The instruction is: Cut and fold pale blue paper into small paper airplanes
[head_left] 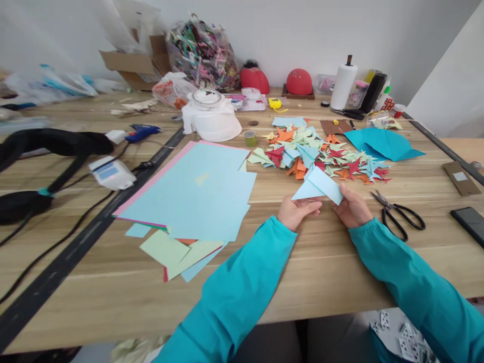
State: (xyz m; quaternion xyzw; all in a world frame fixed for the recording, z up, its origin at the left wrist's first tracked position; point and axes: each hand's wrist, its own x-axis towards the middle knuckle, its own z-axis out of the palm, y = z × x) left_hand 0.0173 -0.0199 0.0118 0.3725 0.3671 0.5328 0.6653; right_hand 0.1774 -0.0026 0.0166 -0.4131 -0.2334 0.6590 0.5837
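Observation:
A light blue sheet of paper (318,184), partly folded with a pointed left corner, is held up between both hands above the front of the table. My left hand (300,210) pinches its lower left edge, thumb in front. On its right end, my right hand (351,205) has the paper between thumb and fingers. Just behind lies a heap of small folded paper figures (302,151) in green, blue, orange and red. Black-handled scissors (395,210) lie half spread to the right of my right hand.
Large light blue sheets (207,186) and green paper pieces (170,252) cover the left-centre table. A white cap (212,121) and a teal folded sheet (383,142) sit farther back. A blue glue gun (142,132) with cables is at left, a phone (469,224) at right.

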